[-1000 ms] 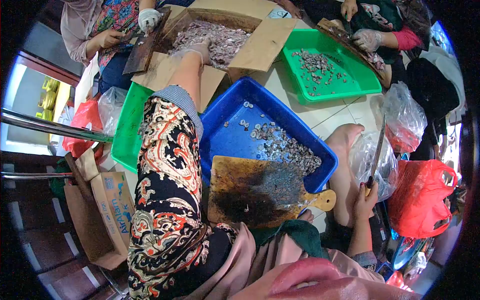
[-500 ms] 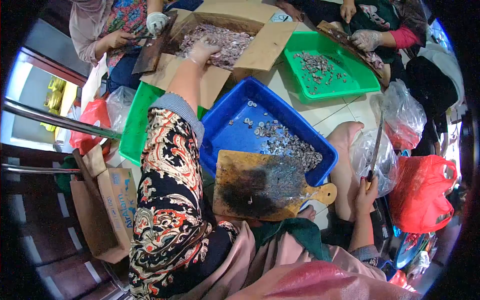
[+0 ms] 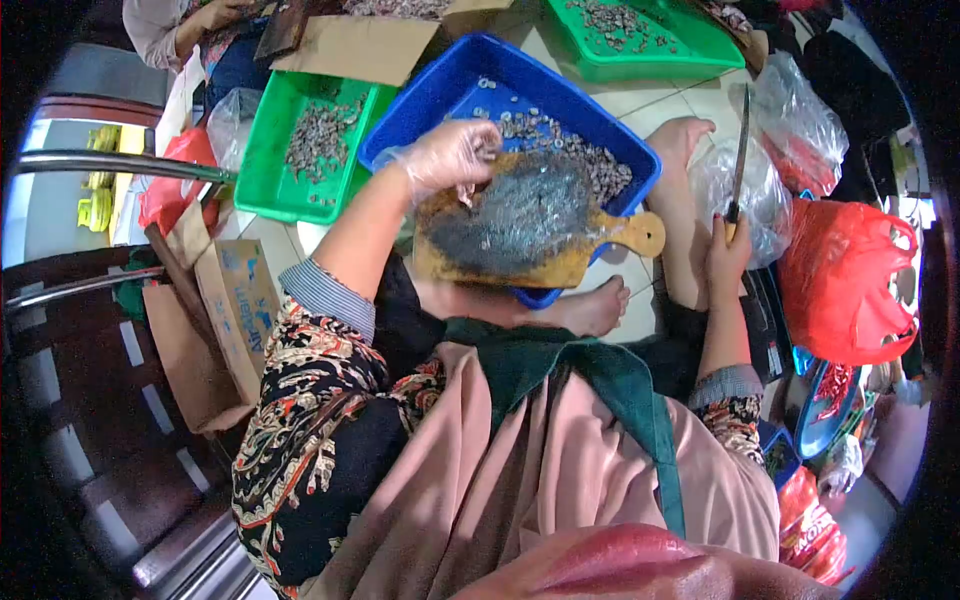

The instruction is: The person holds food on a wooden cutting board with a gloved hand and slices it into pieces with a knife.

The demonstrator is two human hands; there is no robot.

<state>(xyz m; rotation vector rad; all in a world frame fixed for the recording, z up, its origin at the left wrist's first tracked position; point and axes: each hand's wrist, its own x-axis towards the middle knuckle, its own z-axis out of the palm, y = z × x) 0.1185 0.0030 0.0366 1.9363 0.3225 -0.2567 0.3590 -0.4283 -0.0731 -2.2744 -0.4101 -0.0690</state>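
My left hand [image 3: 448,160], in a clear plastic glove, is curled closed above the left part of the wooden cutting board [image 3: 570,255]. A small pinkish raw piece [image 3: 465,194] hangs from under its fingers; its kind is hard to make out. The board is dark and worn in the middle and lies across the near edge of the blue tray [image 3: 400,115]. Small cut pieces, some ring-shaped [image 3: 605,172], lie in that tray. My right hand [image 3: 727,248] is wrapped round the handle of a long knife [image 3: 741,160], its blade pointing up, away from the board.
Green trays [image 3: 262,150] [image 3: 650,66] with cut pieces stand left and far right. Behind is an open cardboard box [image 3: 355,48]. Bare feet [image 3: 600,306] flank the board. A red plastic bag [image 3: 845,285] sits at right. A co-worker's hand [image 3: 220,14] shows at upper left.
My left hand has come back from the cardboard box to above the board, with a pinkish piece. My view has tilted down. My right hand still holds the knife upright.
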